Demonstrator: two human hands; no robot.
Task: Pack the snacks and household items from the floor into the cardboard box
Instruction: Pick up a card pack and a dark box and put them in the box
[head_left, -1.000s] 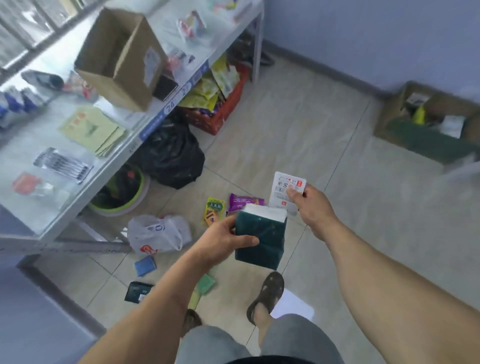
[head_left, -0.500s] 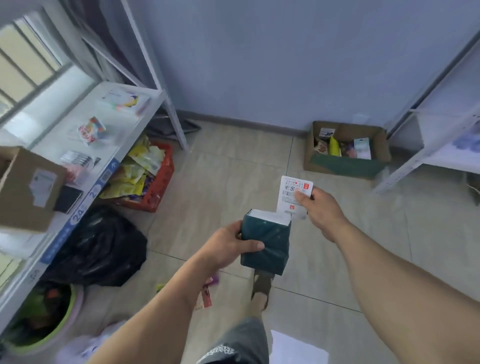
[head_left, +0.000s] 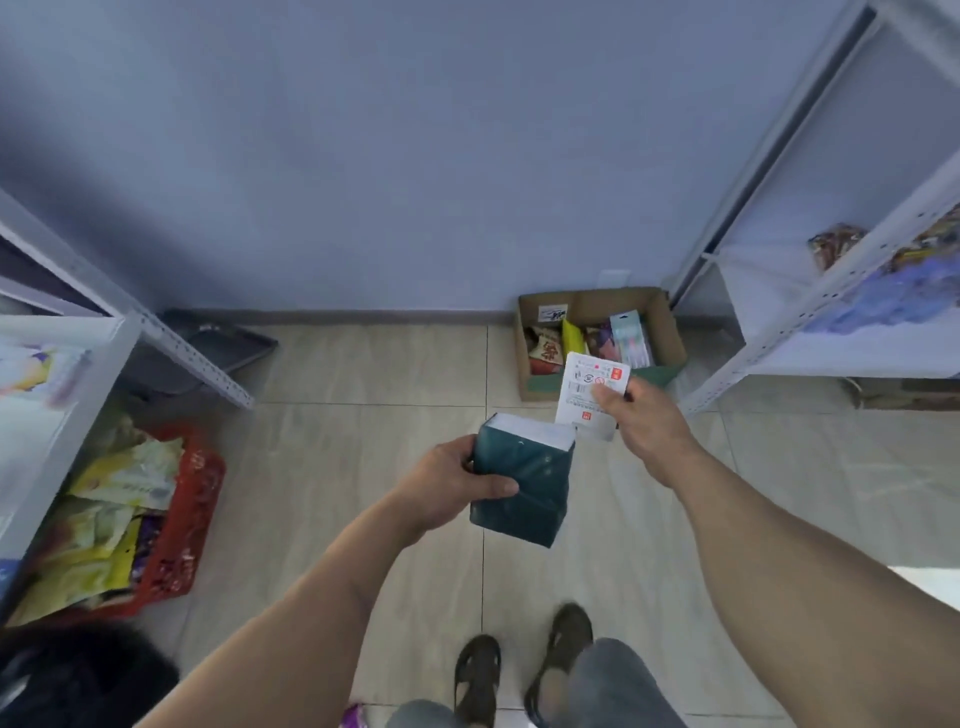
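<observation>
Two items are in hand at once. The left hand (head_left: 447, 491) grips a dark green pack (head_left: 522, 483) by its side, thumb across the front face, while the right hand (head_left: 647, 423) pinches a white card packet (head_left: 592, 395) by its lower edge between thumb and fingers. Both are held in the air above the tiled floor (head_left: 363, 467), well short of the cardboard box (head_left: 665, 332), which sits open against the wall beside the white shelf frame (head_left: 737, 374) and already holds several packets.

The step in hand looks like the carry to the box. To do it well, the person should step close enough to lower each item in rather than toss it. The free room seems to lie toward the box's near right part, though its inside is too small here to be sure. The bulky green pack is best set down flat first, with the thin card slid upright along a wall afterwards so it does not bend under anything.
</observation>
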